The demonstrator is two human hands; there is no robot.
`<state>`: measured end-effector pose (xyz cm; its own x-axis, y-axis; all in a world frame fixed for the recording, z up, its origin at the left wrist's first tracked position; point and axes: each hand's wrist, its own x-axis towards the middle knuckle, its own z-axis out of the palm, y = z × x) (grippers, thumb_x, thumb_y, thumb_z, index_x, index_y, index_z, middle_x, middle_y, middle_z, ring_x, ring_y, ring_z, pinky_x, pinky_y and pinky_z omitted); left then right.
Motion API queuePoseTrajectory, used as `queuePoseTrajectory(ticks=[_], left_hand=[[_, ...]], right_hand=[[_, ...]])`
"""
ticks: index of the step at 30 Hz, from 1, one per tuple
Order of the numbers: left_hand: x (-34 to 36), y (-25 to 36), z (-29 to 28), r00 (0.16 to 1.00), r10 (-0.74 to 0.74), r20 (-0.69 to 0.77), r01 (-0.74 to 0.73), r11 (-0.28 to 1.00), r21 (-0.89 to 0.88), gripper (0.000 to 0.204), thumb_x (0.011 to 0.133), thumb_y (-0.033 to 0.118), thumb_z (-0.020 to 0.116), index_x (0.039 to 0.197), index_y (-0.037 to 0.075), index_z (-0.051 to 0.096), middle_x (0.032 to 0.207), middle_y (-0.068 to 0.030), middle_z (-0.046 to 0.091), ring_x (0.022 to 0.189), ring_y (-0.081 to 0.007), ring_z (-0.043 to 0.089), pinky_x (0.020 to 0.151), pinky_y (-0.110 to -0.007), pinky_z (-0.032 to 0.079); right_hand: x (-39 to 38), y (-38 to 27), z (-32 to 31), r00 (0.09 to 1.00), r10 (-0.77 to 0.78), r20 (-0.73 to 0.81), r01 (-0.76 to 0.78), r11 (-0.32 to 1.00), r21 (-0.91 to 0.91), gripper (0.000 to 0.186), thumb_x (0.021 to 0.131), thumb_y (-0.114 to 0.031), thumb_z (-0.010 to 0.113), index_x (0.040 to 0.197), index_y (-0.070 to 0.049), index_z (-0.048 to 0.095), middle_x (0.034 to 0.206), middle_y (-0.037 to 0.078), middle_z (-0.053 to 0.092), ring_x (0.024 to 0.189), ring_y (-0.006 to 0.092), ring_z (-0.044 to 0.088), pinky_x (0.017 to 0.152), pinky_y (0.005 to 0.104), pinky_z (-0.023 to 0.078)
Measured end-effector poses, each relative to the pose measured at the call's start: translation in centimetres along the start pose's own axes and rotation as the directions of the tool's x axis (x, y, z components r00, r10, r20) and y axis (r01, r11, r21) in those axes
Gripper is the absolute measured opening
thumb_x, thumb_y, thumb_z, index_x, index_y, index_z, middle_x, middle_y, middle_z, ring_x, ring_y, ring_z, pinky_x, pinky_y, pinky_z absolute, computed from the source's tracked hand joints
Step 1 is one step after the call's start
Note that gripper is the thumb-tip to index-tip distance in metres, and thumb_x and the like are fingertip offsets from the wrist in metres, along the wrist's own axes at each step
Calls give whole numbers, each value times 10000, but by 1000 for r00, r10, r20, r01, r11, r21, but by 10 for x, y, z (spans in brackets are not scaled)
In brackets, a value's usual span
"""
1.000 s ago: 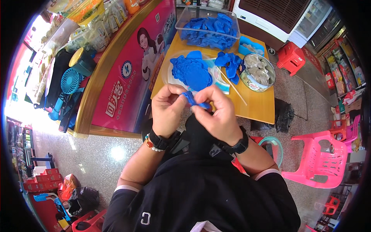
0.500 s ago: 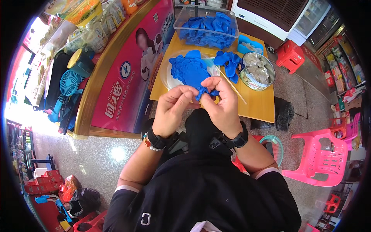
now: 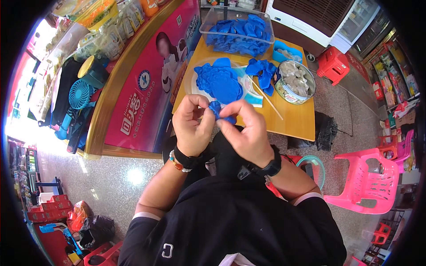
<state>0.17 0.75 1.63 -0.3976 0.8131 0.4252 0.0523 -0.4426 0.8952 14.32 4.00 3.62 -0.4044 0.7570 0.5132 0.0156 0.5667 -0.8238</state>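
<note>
Between my fingertips is a small crumpled blue piece [image 3: 215, 108]. My left hand [image 3: 194, 124] pinches it from the left; my right hand [image 3: 246, 131] grips it from the right, fingers curled. Just beyond, a clear plate holds a pile of flat blue pieces [image 3: 219, 82] on the yellow table [image 3: 288, 124]. To its right lie more loose blue pieces [image 3: 264, 73] and a thin stick [image 3: 270, 102]. A round tin [image 3: 295, 80] of greyish pieces stands at the right, with a small blue container [image 3: 286, 51] behind it. A clear bin of blue pieces [image 3: 235, 35] sits at the back.
At the left, a counter [image 3: 95, 126] with a pink panel carries bags, jars and a blue fan [image 3: 80, 94]. A white appliance [image 3: 301, 17] stands behind the table. At the right are a red stool [image 3: 333, 64], a pink chair [image 3: 364, 181] and a teal mesh basket [image 3: 316, 170].
Both hands have shifted left since half a second ago, with the blue piece between them. My left fingers have curled higher around it, and my right hand has dropped lower and turned.
</note>
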Motion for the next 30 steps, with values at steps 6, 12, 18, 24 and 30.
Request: queuePoseTrajectory(ticks=[6, 12, 18, 24, 30], left_hand=[[7, -1, -4, 989, 135, 55, -145, 952, 269, 136, 740, -85, 591, 800, 16, 523, 732, -23, 567, 657, -65, 559, 637, -210, 494], [1, -5, -5, 996, 67, 60, -78, 976, 201, 164, 727, -81, 624, 775, 22, 507, 710, -15, 541, 653, -54, 539, 612, -207, 476], [2, -15, -2, 999, -40, 34, 42, 998, -48, 171, 830, -59, 611, 874, 63, 500, 803, 4, 536, 709, -39, 499, 623, -180, 414], [0, -11, -5, 941, -258, 218, 333, 818, -470, 139, 864, 33, 612, 896, 77, 484, 808, -6, 566, 684, -70, 541, 619, -200, 452], [-2, -1, -4, 977, -125, 171, 178, 924, -340, 242, 847, 11, 649, 775, 101, 437, 735, -5, 577, 659, -55, 575, 583, -178, 460]], right_hand=[[-2, 5, -4, 998, -65, 11, 65, 998, 9, 136, 735, 21, 678, 807, -59, 596, 801, 44, 628, 739, 200, 570, 627, 283, 460], [0, 4, -3, 997, -17, -75, 18, 1000, 14, 140, 732, 24, 678, 793, -68, 591, 792, 40, 632, 736, 200, 567, 617, 281, 453], [-7, 0, 6, 989, -120, 85, 113, 990, 79, 160, 729, 88, 628, 820, -30, 569, 846, 70, 629, 718, 156, 590, 632, 254, 449], [-7, 9, -8, 974, 19, 225, -66, 977, 204, 92, 820, 6, 643, 889, -12, 584, 888, 54, 630, 762, 114, 581, 691, 246, 465], [3, 13, -6, 959, 231, 163, -281, 851, 443, 101, 881, -83, 625, 915, 12, 615, 801, 37, 629, 738, 69, 578, 664, 230, 475]])
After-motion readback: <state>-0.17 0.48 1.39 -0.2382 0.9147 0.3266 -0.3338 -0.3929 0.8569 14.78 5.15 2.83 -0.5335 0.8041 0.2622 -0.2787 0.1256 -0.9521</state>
